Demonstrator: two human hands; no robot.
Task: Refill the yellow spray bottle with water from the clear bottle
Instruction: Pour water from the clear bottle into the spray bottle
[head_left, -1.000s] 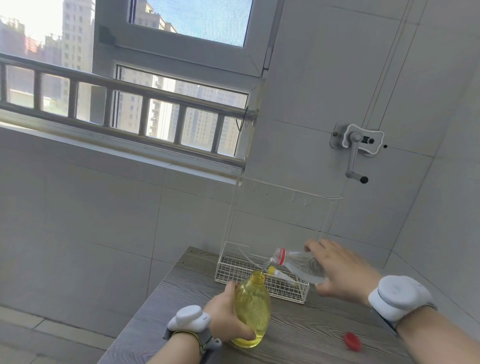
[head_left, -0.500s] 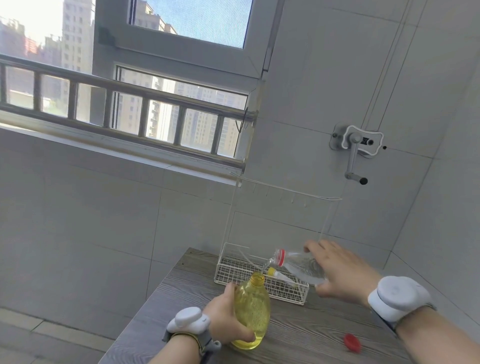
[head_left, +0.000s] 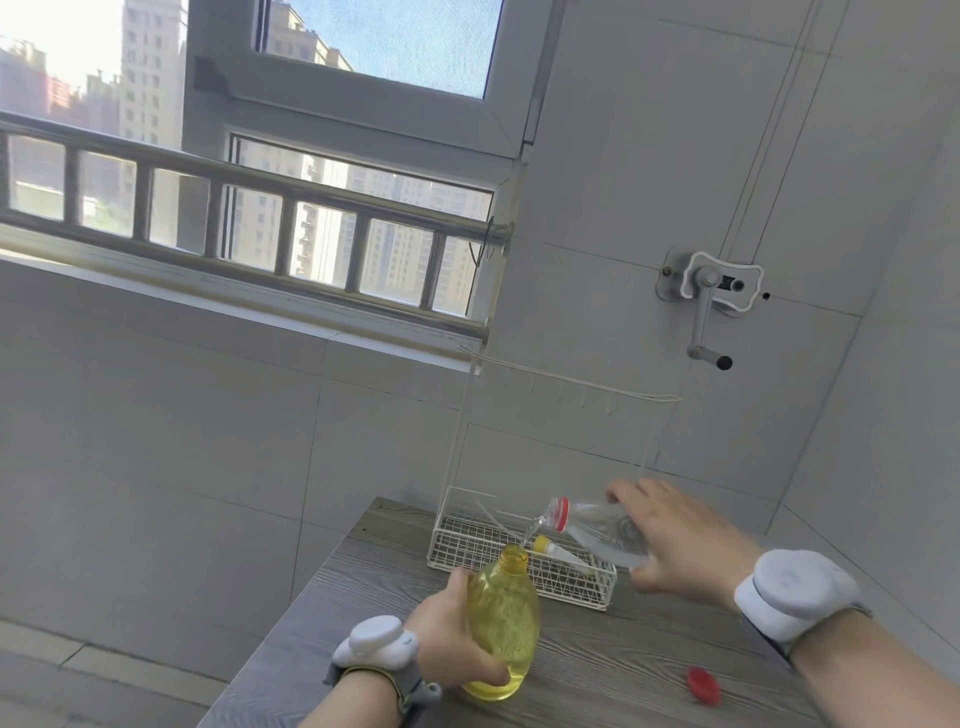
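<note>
The yellow spray bottle (head_left: 503, 618) stands upright on the grey wooden table (head_left: 613, 670), its top off and its neck open. My left hand (head_left: 452, 639) wraps around its lower left side. My right hand (head_left: 675, 543) grips the clear bottle (head_left: 597, 530) and holds it tilted, mouth down to the left, just above the yellow bottle's neck. A thin stream of water runs from the clear bottle's mouth into the open neck. The clear bottle's red cap (head_left: 703, 685) lies on the table to the right.
A white wire basket (head_left: 467, 540) sits behind the bottles against the tiled wall, with a yellow-tipped spray head (head_left: 553, 551) lying in it. A hand crank (head_left: 706, 306) is mounted on the wall above. The table's left edge drops to the floor.
Both hands and both bottles have stayed nearly still. The clear bottle remains tilted over the yellow bottle's neck.
</note>
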